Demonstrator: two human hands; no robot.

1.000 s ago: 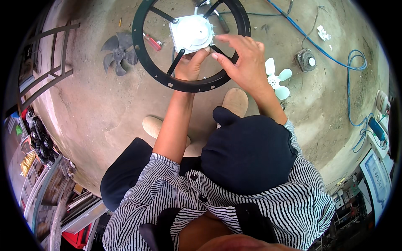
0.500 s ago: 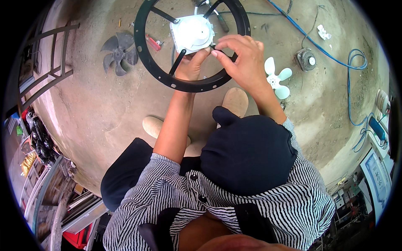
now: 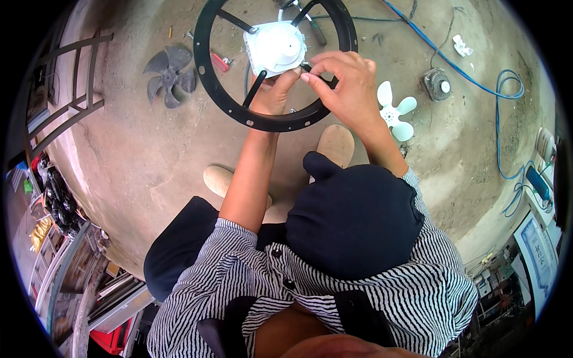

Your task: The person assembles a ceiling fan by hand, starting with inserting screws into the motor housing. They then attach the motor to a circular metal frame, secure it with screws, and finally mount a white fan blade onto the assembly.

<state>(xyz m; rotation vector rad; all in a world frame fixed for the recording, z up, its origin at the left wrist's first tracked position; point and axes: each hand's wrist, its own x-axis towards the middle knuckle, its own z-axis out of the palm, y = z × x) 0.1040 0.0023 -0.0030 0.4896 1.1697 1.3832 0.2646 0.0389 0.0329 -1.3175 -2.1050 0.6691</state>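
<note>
A white fan motor [image 3: 268, 49] sits in the middle of a black ring-shaped fan frame [image 3: 230, 107], joined to it by black spokes. My left hand [image 3: 271, 98] reaches up under the ring and grips the motor's near side, its thumb along the near edge and its other fingers hidden beneath. At the motor's near right corner, where a spoke meets it, my right hand [image 3: 347, 83] is closed in a pinch. Its thumb and forefinger cover whatever small part lies between them.
On the concrete floor lie a dark fan blade [image 3: 171, 76], a white-green fan blade [image 3: 396, 111], a round dark motor [image 3: 436, 85], a red-handled tool [image 3: 219, 62] and a screwdriver [image 3: 318, 33]. A blue hose [image 3: 444, 58] runs along the right. A black metal rack [image 3: 76, 77] stands left.
The ring frame and motor have shifted very slightly to the right. Both hands keep nearly the same hold and place.
</note>
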